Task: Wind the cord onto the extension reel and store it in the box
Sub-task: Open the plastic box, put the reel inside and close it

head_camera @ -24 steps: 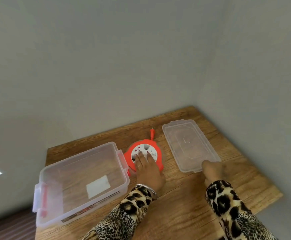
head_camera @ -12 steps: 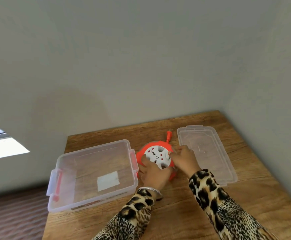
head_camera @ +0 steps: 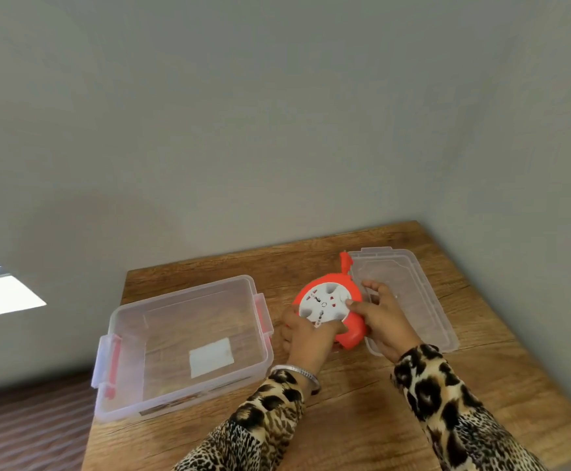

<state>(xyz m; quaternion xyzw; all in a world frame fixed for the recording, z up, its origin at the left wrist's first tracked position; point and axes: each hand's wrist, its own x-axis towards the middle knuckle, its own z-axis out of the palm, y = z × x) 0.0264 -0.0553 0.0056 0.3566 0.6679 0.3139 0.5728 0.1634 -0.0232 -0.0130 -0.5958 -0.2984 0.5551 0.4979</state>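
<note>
An orange extension reel (head_camera: pixel 352 334) with a white socket face sits tilted between my two hands, lifted a little off the wooden table (head_camera: pixel 362 413). My left hand (head_camera: pixel 306 338) grips its lower left edge. My right hand (head_camera: pixel 384 321) holds its right side, thumb on the white face. An orange plug (head_camera: pixel 344 260) sticks out past the reel's far edge. No loose cord shows. The clear plastic box (head_camera: pixel 182 345) stands open to the left of the reel, with a white label on its bottom and orange latches at both ends.
The clear box lid (head_camera: pixel 413 294) lies flat on the table right of the reel, partly under my right hand. Grey walls close in behind and to the right. The table's left edge drops to a striped floor (head_camera: pixel 29 426).
My right hand came off the lid's near corner and took hold of the reel's right side. Both hands have tilted and raised the reel. The camera has shifted, so everything sits further right.
</note>
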